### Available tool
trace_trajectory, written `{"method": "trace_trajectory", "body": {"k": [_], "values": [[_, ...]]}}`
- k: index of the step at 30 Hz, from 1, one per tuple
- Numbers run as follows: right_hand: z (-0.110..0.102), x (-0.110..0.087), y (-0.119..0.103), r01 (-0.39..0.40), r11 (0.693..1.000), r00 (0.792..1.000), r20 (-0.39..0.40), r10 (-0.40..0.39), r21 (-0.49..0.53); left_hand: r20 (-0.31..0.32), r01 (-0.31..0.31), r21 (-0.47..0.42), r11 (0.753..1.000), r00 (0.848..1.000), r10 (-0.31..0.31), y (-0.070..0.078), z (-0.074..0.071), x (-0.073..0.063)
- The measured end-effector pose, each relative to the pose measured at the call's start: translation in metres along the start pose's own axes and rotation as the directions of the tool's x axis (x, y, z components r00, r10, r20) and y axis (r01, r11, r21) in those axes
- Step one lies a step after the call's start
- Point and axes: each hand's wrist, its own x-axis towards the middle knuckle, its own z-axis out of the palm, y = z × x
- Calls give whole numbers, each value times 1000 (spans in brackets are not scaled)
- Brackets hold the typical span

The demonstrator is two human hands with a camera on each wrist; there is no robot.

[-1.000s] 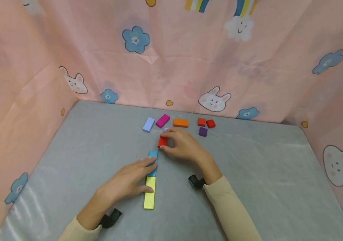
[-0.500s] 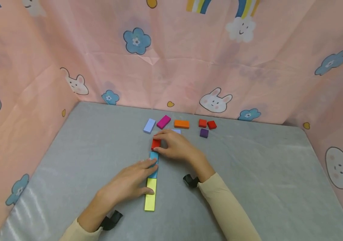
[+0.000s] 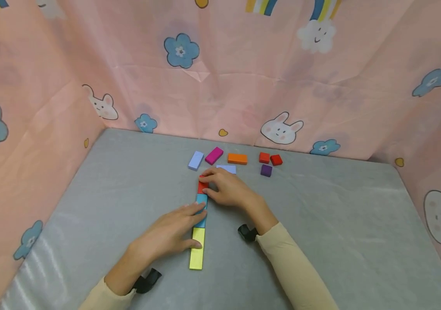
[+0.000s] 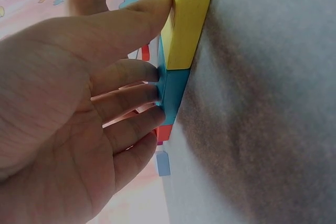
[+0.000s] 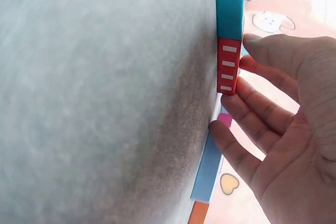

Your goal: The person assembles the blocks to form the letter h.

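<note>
A yellow block [image 3: 197,258], a blue block [image 3: 202,198] and a red block [image 3: 202,187] lie end to end in one straight row. My left hand [image 3: 166,230] rests on the row, its thumb on the yellow block and its fingertips on the blue one. At the far end my right hand [image 3: 228,187] holds the red block between thumb and fingers. In the right wrist view, white marks line the side of the red block [image 5: 227,69], which meets the blue block [image 5: 230,9]. Part of the red block's top is hidden by fingers.
Behind the row lie two light-blue blocks, one upright-angled [image 3: 196,160] and one crosswise [image 3: 229,169], plus a magenta block [image 3: 214,155] and an orange block [image 3: 237,159]. Two small red blocks and a purple cube [image 3: 266,170] sit farther right. Printed pink cloth [image 3: 228,86] walls the grey table.
My right hand has moved the red block left and toward me, bringing it against the blue block's far end. My left hand has stayed on the row.
</note>
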Motion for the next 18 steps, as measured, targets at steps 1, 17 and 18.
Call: {"method": "trace_trajectory", "body": {"k": [1,17,18], "values": [[0,-1,0,-3,1000,1000,-2,3,2,0,-3,2,1000,1000,3,0,0,0],[5,-9,-3,19,999,998,-65,-22,-35,9,-2,-2,1000,1000,2,1,1,3],[6,-9,-2,22,999,997,-71,-24,-35,12,1,-5,1000,1000,-1,1,1,3]]}}
